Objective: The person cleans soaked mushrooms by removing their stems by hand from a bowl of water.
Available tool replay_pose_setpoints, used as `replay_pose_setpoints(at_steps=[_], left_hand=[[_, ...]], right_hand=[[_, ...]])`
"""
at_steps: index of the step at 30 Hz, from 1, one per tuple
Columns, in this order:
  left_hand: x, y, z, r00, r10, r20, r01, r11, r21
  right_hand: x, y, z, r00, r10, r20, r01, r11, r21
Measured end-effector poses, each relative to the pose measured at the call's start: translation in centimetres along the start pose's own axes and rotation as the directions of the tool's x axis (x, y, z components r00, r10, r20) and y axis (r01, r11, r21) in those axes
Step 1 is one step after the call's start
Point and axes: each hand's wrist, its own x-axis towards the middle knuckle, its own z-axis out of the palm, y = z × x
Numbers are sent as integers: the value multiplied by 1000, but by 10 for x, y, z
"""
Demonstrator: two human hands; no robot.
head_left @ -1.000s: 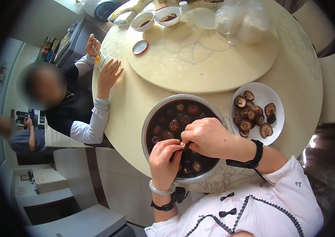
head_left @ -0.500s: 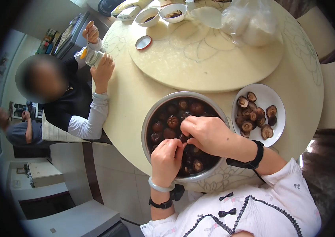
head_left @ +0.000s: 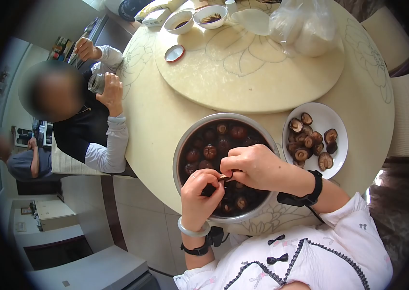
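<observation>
Over a metal basin [head_left: 179,145] of dark water, my left hand [head_left: 199,191] and my right hand [head_left: 250,165] meet. Pinched between the fingertips of both is a small shiitake mushroom [head_left: 225,178], mostly covered by the fingers. Whole dark shiitake caps [head_left: 210,152] float in the water around my hands, some with the pale underside up. To the right of the basin, a white plate [head_left: 335,123] bears a pile of shiitake mushrooms [head_left: 309,140], gills and stems showing on several.
A raised round turntable [head_left: 243,92] carries a jar lid [head_left: 174,53], two white bowls [head_left: 179,29] and a plastic bag [head_left: 306,34] with pale contents. At the left, another person holds a glass jar [head_left: 97,83]. A further person stands behind.
My left hand has turned and opened its grip a little, so the mushroom between my fingertips now shows. The other person has drawn the jar back to the left, away from the table.
</observation>
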Motion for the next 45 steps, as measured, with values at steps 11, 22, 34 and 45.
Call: replay_pose_setpoints(at_steps=[11, 22, 34, 45], left_hand=[[1, 2, 4, 994, 102, -50, -91, 980, 176], [-1, 3, 6, 999, -45, 17, 41, 984, 173], [-4, 6, 11, 977, 184, -109, -129, 912, 389], [-7, 5, 9, 983, -167, -74, 168, 986, 2]], right_hand=[[1, -3, 0, 999, 33, 22, -33, 999, -29], [-2, 2, 3, 996, -30, 81, 33, 999, -41], [1, -1, 4, 992, 124, -4, -124, 989, -76], [3, 0, 2, 989, 148, 29, -148, 989, 0]])
